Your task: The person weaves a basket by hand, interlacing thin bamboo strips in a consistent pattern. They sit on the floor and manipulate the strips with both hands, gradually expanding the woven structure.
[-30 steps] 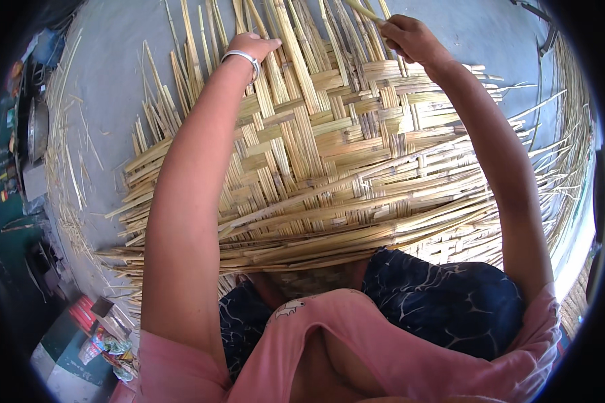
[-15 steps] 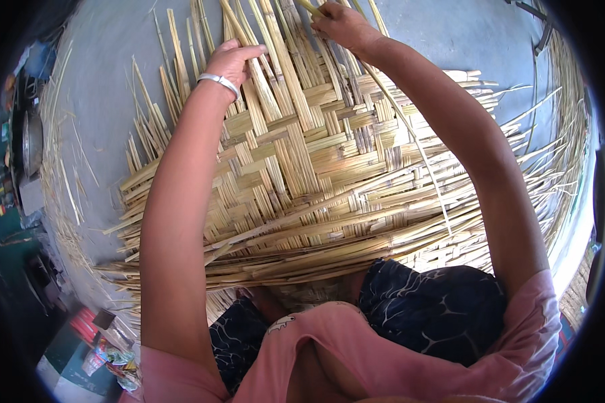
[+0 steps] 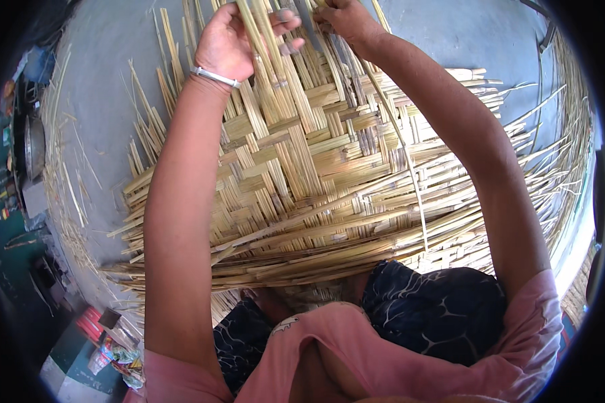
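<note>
A half-woven mat of pale split-cane strips (image 3: 282,161) spreads over the floor before me. At its far side my left hand (image 3: 227,47), with a light bangle at the wrist, is curled round a few raised cane strips (image 3: 263,43); its fingertips show beyond them. Farther right my right hand (image 3: 348,23) is closed on a long thin cane strip (image 3: 400,131), which trails down across the weave toward me. The tips of its fingers are partly hidden at the top edge. Between the hands shows a narrow grey shape; what it is I cannot tell.
Loose cane ends (image 3: 517,161) fan out at the right, and a bundle of long strips (image 3: 302,265) lies along the near edge by my legs. Thin scraps litter the grey floor (image 3: 101,134) at left. A round metal pan (image 3: 35,148) stands far left, colourful packets (image 3: 111,356) lower left.
My left hand has turned palm up and moved slightly farther away, lifting strips off the weave. My right hand stays near its place; the trailing strip's lower end has swung left.
</note>
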{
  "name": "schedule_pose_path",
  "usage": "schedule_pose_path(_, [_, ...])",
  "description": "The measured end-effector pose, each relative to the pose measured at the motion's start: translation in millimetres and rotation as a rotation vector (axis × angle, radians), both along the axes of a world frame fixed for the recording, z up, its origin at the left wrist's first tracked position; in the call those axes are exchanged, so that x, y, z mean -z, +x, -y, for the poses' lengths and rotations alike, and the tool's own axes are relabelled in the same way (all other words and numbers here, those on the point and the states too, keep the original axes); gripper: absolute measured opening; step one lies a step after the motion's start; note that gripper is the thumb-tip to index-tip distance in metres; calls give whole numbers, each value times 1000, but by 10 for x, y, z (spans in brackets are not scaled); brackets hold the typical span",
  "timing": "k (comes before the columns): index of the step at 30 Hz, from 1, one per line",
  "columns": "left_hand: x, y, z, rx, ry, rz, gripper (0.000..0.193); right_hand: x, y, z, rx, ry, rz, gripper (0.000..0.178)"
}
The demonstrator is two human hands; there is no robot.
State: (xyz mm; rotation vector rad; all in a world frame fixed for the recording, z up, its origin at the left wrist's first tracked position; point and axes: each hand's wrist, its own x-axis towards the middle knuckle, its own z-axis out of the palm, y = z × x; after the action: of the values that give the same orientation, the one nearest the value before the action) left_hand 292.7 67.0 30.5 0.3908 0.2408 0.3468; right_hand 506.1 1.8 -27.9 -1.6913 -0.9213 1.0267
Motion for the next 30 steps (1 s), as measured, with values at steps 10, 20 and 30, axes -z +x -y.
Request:
schedule_pose_path(10, [10, 265, 7, 34, 175, -564, 79, -37, -7, 274, 15, -44, -279, 28])
schedule_pose_path(20, [119, 419, -150, 38, 428, -879, 38, -113, -40, 324, 12, -34, -350, 27])
schedule_pose_path(30, [79, 442, -7, 21, 346, -619, 38, -271, -5, 462, 70, 17, -539, 21])
